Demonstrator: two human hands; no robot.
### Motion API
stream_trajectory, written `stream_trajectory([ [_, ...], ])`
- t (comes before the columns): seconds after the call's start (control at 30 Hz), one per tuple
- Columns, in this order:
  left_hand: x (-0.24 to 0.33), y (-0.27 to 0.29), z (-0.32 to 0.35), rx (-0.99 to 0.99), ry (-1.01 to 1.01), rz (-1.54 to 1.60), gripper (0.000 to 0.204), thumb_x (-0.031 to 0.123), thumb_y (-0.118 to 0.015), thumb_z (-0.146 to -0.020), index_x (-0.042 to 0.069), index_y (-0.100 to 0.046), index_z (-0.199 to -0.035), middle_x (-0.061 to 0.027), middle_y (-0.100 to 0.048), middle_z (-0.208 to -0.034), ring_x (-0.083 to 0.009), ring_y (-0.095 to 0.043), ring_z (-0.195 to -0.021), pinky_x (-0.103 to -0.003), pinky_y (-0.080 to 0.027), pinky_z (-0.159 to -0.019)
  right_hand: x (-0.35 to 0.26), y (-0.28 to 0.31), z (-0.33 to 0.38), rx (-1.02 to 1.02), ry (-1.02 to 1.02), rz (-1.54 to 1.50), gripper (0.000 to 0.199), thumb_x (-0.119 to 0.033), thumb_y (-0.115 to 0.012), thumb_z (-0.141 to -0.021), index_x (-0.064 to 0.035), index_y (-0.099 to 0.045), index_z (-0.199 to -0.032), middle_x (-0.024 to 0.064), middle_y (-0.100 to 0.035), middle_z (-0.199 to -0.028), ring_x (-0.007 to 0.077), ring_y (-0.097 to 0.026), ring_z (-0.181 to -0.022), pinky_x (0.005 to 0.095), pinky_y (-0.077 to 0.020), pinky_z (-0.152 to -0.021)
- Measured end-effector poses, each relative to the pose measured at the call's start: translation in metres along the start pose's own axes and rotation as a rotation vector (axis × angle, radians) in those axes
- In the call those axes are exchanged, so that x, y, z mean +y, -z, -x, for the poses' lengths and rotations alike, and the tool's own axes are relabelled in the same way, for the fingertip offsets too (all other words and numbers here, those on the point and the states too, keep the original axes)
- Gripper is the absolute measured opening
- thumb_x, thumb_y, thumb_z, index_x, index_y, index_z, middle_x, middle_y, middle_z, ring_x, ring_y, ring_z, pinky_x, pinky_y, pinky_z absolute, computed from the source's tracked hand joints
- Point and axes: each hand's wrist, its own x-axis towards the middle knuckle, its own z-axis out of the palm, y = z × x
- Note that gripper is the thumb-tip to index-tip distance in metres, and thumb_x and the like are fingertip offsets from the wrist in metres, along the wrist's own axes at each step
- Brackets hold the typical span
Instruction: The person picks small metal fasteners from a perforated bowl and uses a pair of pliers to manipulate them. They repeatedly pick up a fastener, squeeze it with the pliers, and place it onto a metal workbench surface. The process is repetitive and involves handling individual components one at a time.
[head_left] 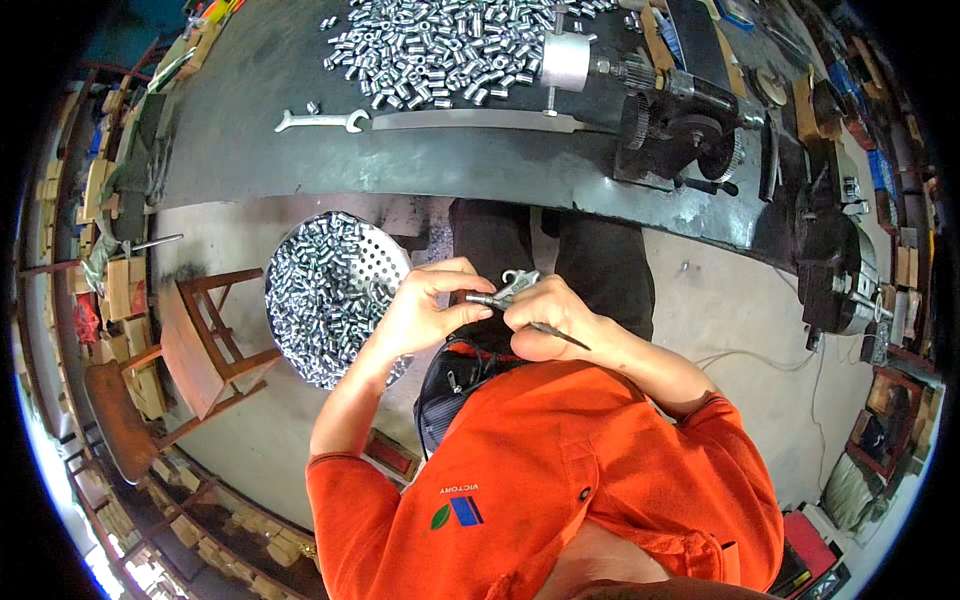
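My left hand (425,305) is closed in a pinch, thumb and fingertips on a small metal cylinder (481,299) held level at waist height. Close beside it, my right hand (552,312) wraps round a hand tool (565,337). A dark, tapering end of this tool sticks out below the fist; a silvery, curved metal part (517,279) shows above the fingers. Whether both belong to one tool is hidden by the hand. Left of my left wrist, a round perforated metal bowl (388,256) holds many short metal sleeves (318,300).
On the dark workbench (440,165) lie a heap of similar sleeves (440,55), an open-end wrench (322,121) and a long flat metal bar (470,120). A geared machine (690,130) stands at the right, with a vise (845,270) beyond. A wooden stool (200,345) is at the left.
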Motion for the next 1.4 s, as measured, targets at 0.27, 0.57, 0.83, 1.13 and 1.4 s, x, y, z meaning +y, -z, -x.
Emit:
stream_trajectory([
  [0.27,0.012,-0.004,-0.008,-0.201,0.262,0.204,0.018,0.007,-0.067,-0.080,-0.005,-0.064,-0.094,-0.0056,-0.060,-0.074,-0.0095,-0.054,-0.057,-0.022,-0.043,-0.050,-0.019,0.009,0.002,0.025,0.104,0.185,0.025,-0.008,-0.061,-0.057,-0.0053,-0.037,-0.051,0.0092,-0.041,-0.048,0.0269,-0.048,-0.044,0.0366,-0.0348,-0.041],
  [0.57,0.005,-0.007,-0.002,0.091,0.358,0.263,0.014,-0.001,-0.061,-0.081,-0.003,-0.062,-0.094,-0.0051,-0.060,-0.071,-0.0100,-0.055,-0.059,-0.023,-0.047,-0.055,-0.007,0.013,0.013,0.150,0.066,-0.021,0.026,-0.006,-0.056,-0.063,-0.0049,-0.031,-0.054,0.0094,-0.029,-0.049,0.0272,-0.037,-0.040,0.0371,-0.0271,-0.040],
  [0.83,-0.011,-0.002,-0.001,0.304,0.107,-0.533,0.022,-0.004,-0.062,-0.060,0.000,-0.063,-0.082,-0.0053,-0.044,-0.060,-0.0141,-0.044,-0.051,-0.027,-0.037,-0.048,-0.032,0.021,0.015,0.320,0.239,-0.051,0.032,-0.016,-0.056,-0.066,-0.0063,-0.029,-0.051,0.0076,-0.028,-0.049,0.0253,-0.034,-0.038,0.0368,-0.0248,-0.038],
  [1.13,-0.011,-0.013,-0.002,0.238,-0.120,-0.585,0.023,-0.005,-0.065,-0.059,0.002,-0.064,-0.082,-0.0076,-0.050,-0.061,-0.0188,-0.052,-0.052,-0.030,-0.041,-0.046,-0.020,0.016,0.007,0.255,0.169,-0.052,0.029,-0.011,-0.058,-0.061,-0.0066,-0.030,-0.054,0.0074,-0.032,-0.051,0.0240,-0.041,-0.042,0.0346,-0.0288,-0.041],
  [1.4,-0.010,-0.006,-0.031,0.184,-0.185,-0.781,0.021,0.007,-0.068,-0.063,0.005,-0.065,-0.084,-0.0085,-0.059,-0.067,-0.0279,-0.059,-0.057,-0.037,-0.048,-0.053,-0.005,0.023,0.020,0.271,0.262,0.109,0.028,-0.013,-0.061,-0.065,-0.0053,-0.035,-0.059,0.0098,-0.036,-0.054,0.0292,-0.043,-0.047,0.0378,-0.0312,-0.043],
])
